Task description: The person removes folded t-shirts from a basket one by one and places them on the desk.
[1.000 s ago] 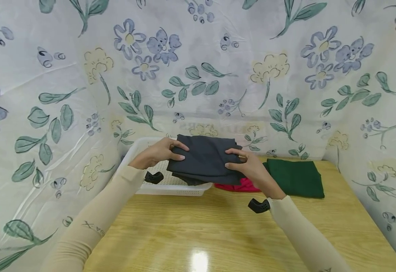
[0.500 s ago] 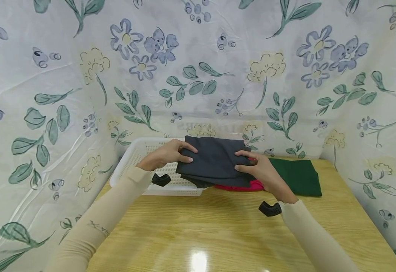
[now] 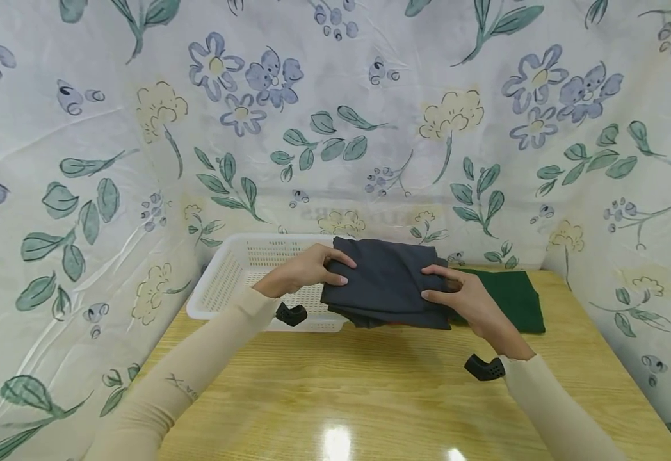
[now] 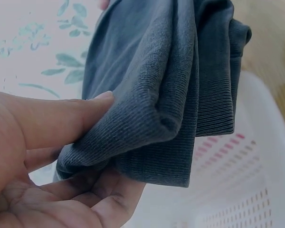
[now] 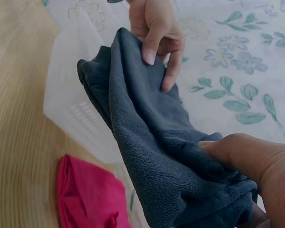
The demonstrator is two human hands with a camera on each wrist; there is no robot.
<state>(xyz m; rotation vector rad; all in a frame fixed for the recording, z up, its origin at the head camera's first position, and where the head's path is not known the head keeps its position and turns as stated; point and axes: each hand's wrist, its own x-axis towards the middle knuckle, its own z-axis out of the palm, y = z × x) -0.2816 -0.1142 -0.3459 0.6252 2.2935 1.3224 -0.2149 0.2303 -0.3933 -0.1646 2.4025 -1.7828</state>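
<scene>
A folded dark grey garment (image 3: 384, 275) with ribbed edges hangs between both hands, above the tabletop and partly over the basket's right end. At its left end, my left hand (image 3: 303, 272) pinches it with the thumb on the near side. My right hand (image 3: 476, 301) grips the opposite end. Up close in the left wrist view, several layers of ribbed fabric (image 4: 147, 90) hang loose beside the thumb. The right wrist view shows a red-pink folded cloth (image 5: 90, 194) lying on the table below the garment; from the head it is almost wholly hidden.
Left of the garment stands a white perforated plastic basket (image 3: 214, 282) on the wooden table (image 3: 335, 384). A green folded cloth (image 3: 514, 301) lies at the right, partly behind the right hand. Floral fabric (image 3: 335, 128) encloses the back and sides.
Both hands have carried the grey garment to the right and slightly down, away from the middle of the basket. It now covers the red-pink cloth that showed beneath it earlier.
</scene>
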